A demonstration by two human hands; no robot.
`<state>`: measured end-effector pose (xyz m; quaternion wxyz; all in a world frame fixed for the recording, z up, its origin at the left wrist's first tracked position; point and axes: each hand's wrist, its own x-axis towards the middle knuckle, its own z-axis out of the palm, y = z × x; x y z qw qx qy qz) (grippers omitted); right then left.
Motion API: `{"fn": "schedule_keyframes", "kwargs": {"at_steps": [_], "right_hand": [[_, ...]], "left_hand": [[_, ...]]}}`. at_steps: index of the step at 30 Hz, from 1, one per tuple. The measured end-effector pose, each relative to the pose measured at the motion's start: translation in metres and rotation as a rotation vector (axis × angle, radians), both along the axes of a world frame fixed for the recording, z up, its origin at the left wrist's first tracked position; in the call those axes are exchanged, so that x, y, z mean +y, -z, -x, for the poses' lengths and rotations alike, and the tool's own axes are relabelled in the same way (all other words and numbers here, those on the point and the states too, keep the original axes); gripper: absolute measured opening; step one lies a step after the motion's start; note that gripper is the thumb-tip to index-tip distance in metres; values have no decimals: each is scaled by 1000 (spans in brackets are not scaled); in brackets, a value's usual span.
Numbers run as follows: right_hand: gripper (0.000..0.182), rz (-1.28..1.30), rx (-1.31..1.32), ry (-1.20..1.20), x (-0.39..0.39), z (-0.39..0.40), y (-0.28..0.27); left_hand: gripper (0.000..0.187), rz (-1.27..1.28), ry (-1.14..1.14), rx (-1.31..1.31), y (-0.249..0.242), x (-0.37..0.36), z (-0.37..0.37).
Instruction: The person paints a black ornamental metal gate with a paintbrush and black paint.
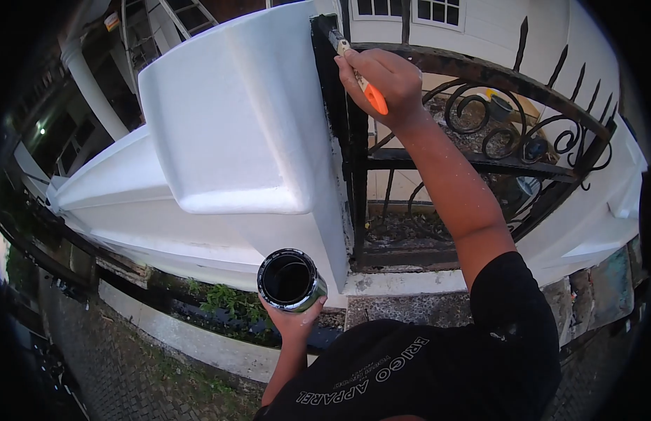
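Note:
My right hand (386, 83) is closed round a paintbrush (375, 98) with an orange-tipped handle. Its bristles are right at the top of the black metal gate post (328, 77), beside the white pillar. Lower down, my left hand (297, 318) grips an open paint can (288, 279) from below and the side. Dark paint marks the can's rim, and its inside looks black. The can is upright in front of the white wall, well below the brush.
A black iron gate (479, 165) with scrolls and pointed spikes stands on the right. The white pillar (220, 119) bulges out on the left. Below lie a planted drain strip (231, 302), a concrete kerb (178, 344) and paving. A ladder (181, 17) leans behind the wall.

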<state>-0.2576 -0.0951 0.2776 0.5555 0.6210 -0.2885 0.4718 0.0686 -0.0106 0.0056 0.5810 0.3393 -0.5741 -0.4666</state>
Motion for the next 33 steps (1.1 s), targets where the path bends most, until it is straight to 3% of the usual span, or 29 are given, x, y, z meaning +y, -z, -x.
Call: {"fn": "schedule_keyframes", "kwargs": {"at_steps": [4, 7, 10, 16, 25, 30, 33], "right_hand": [[20, 47, -72, -49, 0, 5, 14], [21, 69, -128, -81, 0, 6, 23], [19, 117, -246, -117, 4, 4, 29], [18, 62, -200, -195, -4, 3, 29], [19, 80, -130, -167, -23, 0, 16], [19, -37, -183, -110, -16, -4, 32], [20, 48, -169, -132, -10, -6, 23]], "left_hand": [[107, 29, -1, 30, 9, -3, -6], [117, -38, 26, 8, 7, -2, -12], [114, -55, 59, -3, -1, 0, -13], [112, -40, 28, -13, -3, 0, -12], [117, -66, 59, -46, -6, -2, -13], [118, -26, 74, -47, -2, -6, -15], [118, -27, 83, -47, -2, -7, -17]]}}
